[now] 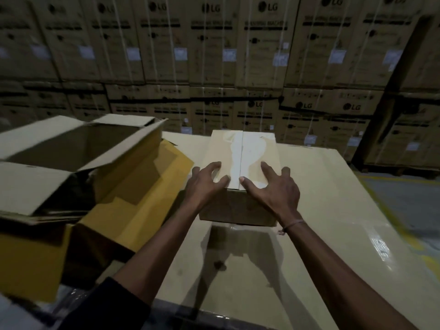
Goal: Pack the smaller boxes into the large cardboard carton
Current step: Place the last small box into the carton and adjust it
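A small closed cardboard box [240, 148] with a torn pale tape strip along its top seam stands on a glossy cardboard surface [333, 210]. My left hand [204, 184] rests on the box's near left corner with its fingers spread and the thumb on the top. My right hand [273, 186] lies on the near right part of the top, fingers spread. To the left stands the large open carton [71, 141], its flaps folded outward and its inside dark; what it holds is hidden.
A yellow cardboard sheet or flap [133, 196] leans between the carton and the small box. Stacked printed cartons [214, 55] form a wall behind. At the right the surface ends above a grey floor [409, 198] with yellow lines.
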The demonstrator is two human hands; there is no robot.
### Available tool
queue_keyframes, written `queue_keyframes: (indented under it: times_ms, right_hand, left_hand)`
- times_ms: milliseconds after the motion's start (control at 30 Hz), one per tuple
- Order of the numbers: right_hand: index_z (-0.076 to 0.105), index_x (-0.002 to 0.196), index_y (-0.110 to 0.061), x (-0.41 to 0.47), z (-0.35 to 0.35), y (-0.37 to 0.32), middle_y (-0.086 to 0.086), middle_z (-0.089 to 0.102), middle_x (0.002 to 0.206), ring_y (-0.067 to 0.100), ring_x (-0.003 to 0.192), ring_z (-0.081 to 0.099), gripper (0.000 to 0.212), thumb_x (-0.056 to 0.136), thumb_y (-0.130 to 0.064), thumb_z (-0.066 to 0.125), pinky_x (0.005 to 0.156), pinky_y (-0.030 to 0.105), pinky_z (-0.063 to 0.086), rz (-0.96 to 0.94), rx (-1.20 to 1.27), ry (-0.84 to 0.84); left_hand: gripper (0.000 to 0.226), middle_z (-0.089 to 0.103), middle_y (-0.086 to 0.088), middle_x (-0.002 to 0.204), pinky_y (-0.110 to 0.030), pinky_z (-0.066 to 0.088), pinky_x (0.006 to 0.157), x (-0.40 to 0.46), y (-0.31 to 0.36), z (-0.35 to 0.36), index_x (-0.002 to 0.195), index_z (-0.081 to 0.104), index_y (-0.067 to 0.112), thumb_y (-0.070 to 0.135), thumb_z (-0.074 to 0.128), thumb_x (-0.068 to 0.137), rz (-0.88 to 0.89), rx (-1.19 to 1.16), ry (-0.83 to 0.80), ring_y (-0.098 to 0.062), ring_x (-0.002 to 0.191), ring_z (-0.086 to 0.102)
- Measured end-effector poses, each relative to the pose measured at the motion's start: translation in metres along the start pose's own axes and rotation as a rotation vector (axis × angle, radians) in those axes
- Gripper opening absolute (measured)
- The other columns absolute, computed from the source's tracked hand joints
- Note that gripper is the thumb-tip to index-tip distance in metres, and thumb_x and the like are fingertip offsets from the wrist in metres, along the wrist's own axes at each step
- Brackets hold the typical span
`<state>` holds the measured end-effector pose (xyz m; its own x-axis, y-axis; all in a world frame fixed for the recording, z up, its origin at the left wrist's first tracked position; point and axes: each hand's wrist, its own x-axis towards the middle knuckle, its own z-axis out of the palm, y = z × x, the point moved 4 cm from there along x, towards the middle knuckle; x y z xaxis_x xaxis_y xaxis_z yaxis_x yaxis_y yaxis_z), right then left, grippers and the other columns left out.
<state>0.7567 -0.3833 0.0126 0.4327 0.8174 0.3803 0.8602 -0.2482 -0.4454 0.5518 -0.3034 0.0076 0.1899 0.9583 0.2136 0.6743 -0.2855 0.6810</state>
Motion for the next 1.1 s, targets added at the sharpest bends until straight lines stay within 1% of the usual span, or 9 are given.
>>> queue_keyframes:
  times_ms: [133, 200, 300, 467, 600, 733, 900, 1033, 1100]
  right_hand:
    - [0.047, 0.151, -0.041, -0.027, -0.018, -0.054, 0.009, 0.049, 0.119, 0.034, 0.105, 0.062, 0.099, 0.072, -0.098, 0.038, 0.08, 0.036, 0.052, -0.028, 0.028, 0.092]
    - [0.048, 0.151, -0.041, -0.037, -0.026, -0.075, 0.01, 0.049, 0.119, 0.034, 0.105, 0.062, 0.099, 0.072, -0.099, 0.037, 0.078, 0.035, 0.05, -0.027, 0.033, 0.134]
    - [0.049, 0.151, -0.04, -0.045, -0.037, -0.103, 0.01, 0.05, 0.117, 0.034, 0.105, 0.062, 0.097, 0.073, -0.098, 0.039, 0.073, 0.032, 0.043, -0.035, 0.04, 0.205]
    - [0.051, 0.149, -0.04, -0.043, -0.045, -0.145, 0.014, 0.053, 0.126, 0.036, 0.112, 0.061, 0.094, 0.074, -0.096, 0.043, 0.081, 0.036, 0.049, -0.039, 0.037, 0.28]
    - [0.048, 0.152, -0.04, -0.028, -0.043, -0.175, 0.02, 0.051, 0.137, 0.039, 0.122, 0.057, 0.094, 0.075, -0.094, 0.045, 0.092, 0.042, 0.053, -0.041, 0.046, 0.294]
    - [0.048, 0.152, -0.037, -0.004, -0.038, -0.21, 0.015, 0.051, 0.124, 0.036, 0.113, 0.058, 0.092, 0.077, -0.091, 0.049, 0.085, 0.039, 0.051, -0.046, 0.059, 0.346]
    - [0.046, 0.154, -0.036, 0.032, -0.025, -0.259, 0.018, 0.05, 0.13, 0.039, 0.113, 0.058, 0.093, 0.078, -0.091, 0.048, 0.087, 0.043, 0.054, -0.06, 0.05, 0.395]
    - [0.043, 0.155, -0.038, 0.059, -0.007, -0.299, 0.02, 0.048, 0.133, 0.041, 0.114, 0.058, 0.095, 0.077, -0.092, 0.045, 0.089, 0.047, 0.055, -0.067, 0.063, 0.399]
    - [0.043, 0.155, -0.038, 0.071, 0.004, -0.318, 0.018, 0.048, 0.13, 0.039, 0.113, 0.058, 0.095, 0.077, -0.093, 0.044, 0.087, 0.044, 0.055, -0.076, 0.069, 0.397]
  left_hand:
    - [0.061, 0.049, -0.01, 0.136, -0.04, 0.05, 0.099, -0.021, -0.003, -0.067, 0.147, 0.049, 0.044, 0.061, 0.062, 0.09, 0.039, 0.044, 0.044, -0.031, 0.121, 0.057]
    - [0.06, 0.048, -0.009, 0.135, -0.042, 0.051, 0.1, -0.026, -0.003, -0.092, 0.147, 0.049, 0.045, 0.06, 0.063, 0.09, 0.056, 0.044, 0.059, -0.032, 0.119, 0.058]
    - [0.061, 0.047, -0.009, 0.135, -0.045, 0.05, 0.102, -0.025, -0.004, -0.123, 0.147, 0.049, 0.046, 0.06, 0.063, 0.089, 0.1, 0.04, 0.068, -0.033, 0.122, 0.056]
    - [0.061, 0.048, -0.01, 0.138, -0.043, 0.049, 0.102, -0.012, -0.012, -0.161, 0.147, 0.05, 0.044, 0.059, 0.064, 0.089, 0.163, 0.013, 0.106, -0.032, 0.126, 0.055]
    - [0.062, 0.048, -0.012, 0.141, -0.037, 0.044, 0.095, 0.014, -0.019, -0.184, 0.148, 0.05, 0.043, 0.059, 0.064, 0.09, 0.208, 0.038, 0.127, -0.032, 0.129, 0.053]
    - [0.061, 0.049, -0.012, 0.139, -0.034, 0.042, 0.088, 0.048, -0.023, -0.213, 0.149, 0.049, 0.043, 0.058, 0.064, 0.091, 0.257, 0.038, 0.136, -0.032, 0.126, 0.056]
    - [0.063, 0.046, -0.011, 0.14, -0.036, 0.045, 0.087, 0.093, -0.037, -0.256, 0.15, 0.047, 0.043, 0.058, 0.064, 0.092, 0.298, 0.02, 0.144, -0.032, 0.126, 0.053]
    - [0.062, 0.045, -0.012, 0.139, -0.041, 0.051, 0.091, 0.13, -0.055, -0.288, 0.15, 0.048, 0.042, 0.057, 0.066, 0.092, 0.322, -0.004, 0.157, -0.035, 0.126, 0.053]
    - [0.062, 0.045, -0.013, 0.141, -0.038, 0.049, 0.088, 0.146, -0.065, -0.304, 0.15, 0.048, 0.042, 0.057, 0.065, 0.092, 0.326, 0.01, 0.172, -0.035, 0.126, 0.054]
